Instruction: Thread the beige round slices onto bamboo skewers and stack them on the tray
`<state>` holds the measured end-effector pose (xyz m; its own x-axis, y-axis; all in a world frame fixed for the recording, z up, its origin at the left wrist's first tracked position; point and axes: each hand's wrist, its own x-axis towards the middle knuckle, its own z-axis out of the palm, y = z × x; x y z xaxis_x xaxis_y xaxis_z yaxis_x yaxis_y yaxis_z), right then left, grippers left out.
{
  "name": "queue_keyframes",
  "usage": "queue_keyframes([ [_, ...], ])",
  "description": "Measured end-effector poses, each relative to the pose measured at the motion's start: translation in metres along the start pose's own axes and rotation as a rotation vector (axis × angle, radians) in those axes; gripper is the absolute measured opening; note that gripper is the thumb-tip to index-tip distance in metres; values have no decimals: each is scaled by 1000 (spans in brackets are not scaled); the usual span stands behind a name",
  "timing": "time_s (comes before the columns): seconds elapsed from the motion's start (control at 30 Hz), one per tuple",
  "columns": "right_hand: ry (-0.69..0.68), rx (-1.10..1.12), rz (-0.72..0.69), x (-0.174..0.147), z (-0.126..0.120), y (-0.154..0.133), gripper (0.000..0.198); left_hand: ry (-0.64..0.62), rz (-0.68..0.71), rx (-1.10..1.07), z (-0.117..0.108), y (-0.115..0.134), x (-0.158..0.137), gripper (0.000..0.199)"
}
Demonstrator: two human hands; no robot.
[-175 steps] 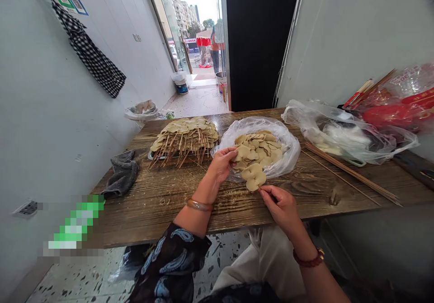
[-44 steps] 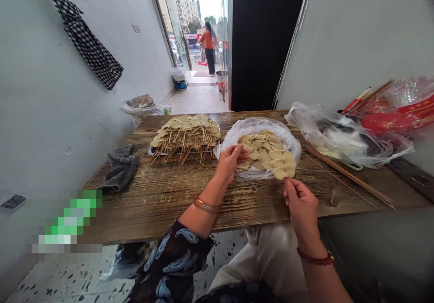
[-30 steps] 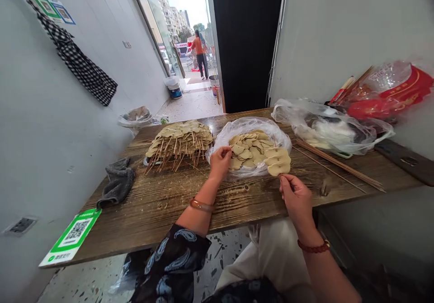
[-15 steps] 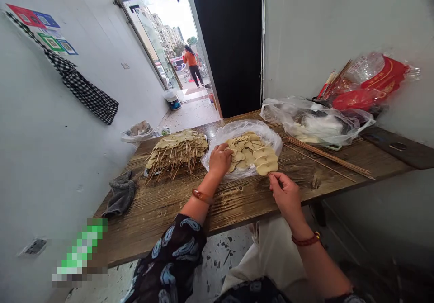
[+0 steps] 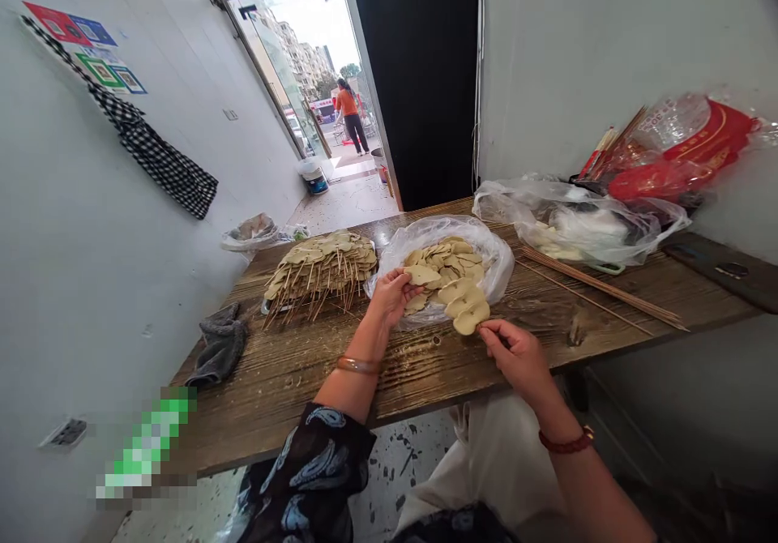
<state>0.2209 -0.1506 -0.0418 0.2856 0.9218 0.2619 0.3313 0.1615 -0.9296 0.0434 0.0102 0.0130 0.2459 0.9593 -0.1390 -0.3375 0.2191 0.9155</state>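
My left hand (image 5: 391,296) is closed on a thin, pale tan slice (image 5: 422,275), pinched at its left edge above the bag. My right hand (image 5: 514,352) pinches the lower end of a skewer carrying several overlapping slices (image 5: 467,306); most of the stick is hidden behind them. Under both hands lies an open clear plastic bag (image 5: 498,259) holding a heap of loose slices (image 5: 453,255). Left of the bag, filled skewers (image 5: 322,271) are stacked in a thick pile, their bare stick ends pointing toward me.
Bare wooden skewers (image 5: 601,288) lie on the wooden table (image 5: 292,397) at the right. Behind them sits another plastic bag (image 5: 583,223) with whitish contents. A dark flat object (image 5: 723,267) rests at the far right, a grey cloth (image 5: 219,344) at the left. Outside the doorway stands a person (image 5: 351,117).
My left hand has lifted a slice out of the heap and drawn it slightly toward me. The skewer in my right hand has tilted, its slices moving left and a little lower.
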Motion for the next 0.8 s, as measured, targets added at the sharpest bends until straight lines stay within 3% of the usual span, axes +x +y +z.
queue_keyframes([
  [0.3, -182, -166, -137, 2, -2, -10, 28, 8, 98, -123, -6, -8, -3, 35],
  [0.8, -183, -238, -154, 0, 2, 0, 26, 61, 280, -56, -5, -9, -6, 35],
])
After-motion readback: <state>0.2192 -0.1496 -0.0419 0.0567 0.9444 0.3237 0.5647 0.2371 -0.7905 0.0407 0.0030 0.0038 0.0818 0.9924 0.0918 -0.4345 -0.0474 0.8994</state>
